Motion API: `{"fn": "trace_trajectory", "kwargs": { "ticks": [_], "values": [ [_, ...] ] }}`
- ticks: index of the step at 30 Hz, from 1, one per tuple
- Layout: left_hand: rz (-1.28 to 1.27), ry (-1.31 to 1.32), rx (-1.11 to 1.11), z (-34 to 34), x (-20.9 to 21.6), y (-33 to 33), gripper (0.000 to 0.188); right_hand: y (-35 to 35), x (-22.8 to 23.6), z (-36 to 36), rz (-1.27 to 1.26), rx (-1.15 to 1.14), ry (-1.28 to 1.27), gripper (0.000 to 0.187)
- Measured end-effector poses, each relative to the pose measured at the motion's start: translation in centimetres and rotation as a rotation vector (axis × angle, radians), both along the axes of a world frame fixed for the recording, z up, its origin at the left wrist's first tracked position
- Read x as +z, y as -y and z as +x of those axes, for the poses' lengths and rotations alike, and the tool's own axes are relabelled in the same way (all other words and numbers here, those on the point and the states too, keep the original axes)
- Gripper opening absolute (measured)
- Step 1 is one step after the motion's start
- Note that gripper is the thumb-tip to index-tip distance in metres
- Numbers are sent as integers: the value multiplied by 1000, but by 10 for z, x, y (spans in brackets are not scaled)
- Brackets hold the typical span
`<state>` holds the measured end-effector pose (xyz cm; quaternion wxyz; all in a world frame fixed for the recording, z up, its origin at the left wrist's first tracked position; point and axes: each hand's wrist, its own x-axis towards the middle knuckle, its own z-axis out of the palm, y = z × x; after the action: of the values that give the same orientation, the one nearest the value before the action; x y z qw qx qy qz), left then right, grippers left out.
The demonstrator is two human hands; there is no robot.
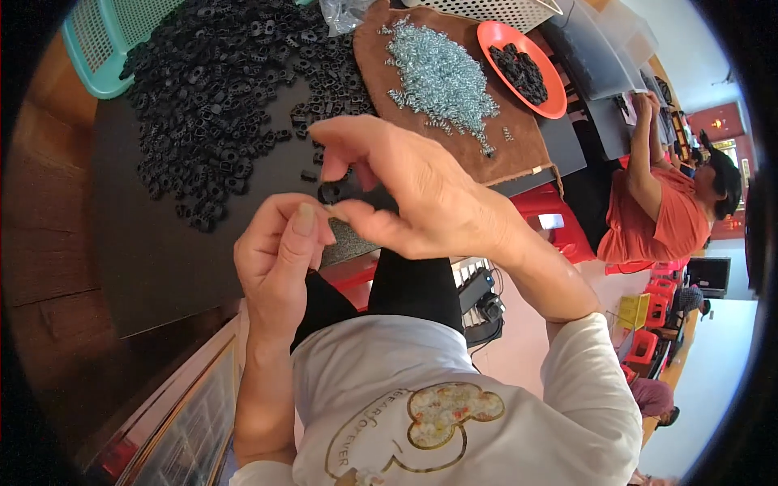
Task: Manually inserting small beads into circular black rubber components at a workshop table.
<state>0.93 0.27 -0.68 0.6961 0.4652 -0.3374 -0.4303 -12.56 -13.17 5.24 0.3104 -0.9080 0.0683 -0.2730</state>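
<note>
My left hand (279,255) is closed in a pinch, thumb pressed against the curled fingers; what it holds, if anything, is hidden. My right hand (421,194) is beside it, index finger and thumb spread apart, the thumb tip at the left fingertips. A small black plastic part (331,192) shows between the hands; I cannot tell whether it is held or lies on the table. Beyond the hands spreads a large heap of black plastic parts (215,105). To its right, small silvery coil springs (442,73) are piled on a brown cloth (494,154).
A red plate (493,34) with black pieces stands at the cloth's far right. Turquoise baskets (105,87) and a pale perforated basket (519,11) line the far edge of the dark table (170,275). A co-worker in an orange shirt (660,206) sits to the right, near red stools (555,219).
</note>
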Motion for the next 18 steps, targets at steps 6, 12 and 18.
{"fn": "trace_trajectory", "kwargs": {
  "ticks": [6, 12, 18],
  "values": [
    [7, -62, -33, -1, 1, 3, 23, -10, -4, 4, -133, 2, 58, 61],
    [-31, -127, -22, -2, 3, 2, 22, -7, -6, -6, -131, -8, 165, 32],
    [-29, -41, -13, -3, -3, -2, 25, -11, -21, -9, -182, -33, 220, 28]
  ]
}}
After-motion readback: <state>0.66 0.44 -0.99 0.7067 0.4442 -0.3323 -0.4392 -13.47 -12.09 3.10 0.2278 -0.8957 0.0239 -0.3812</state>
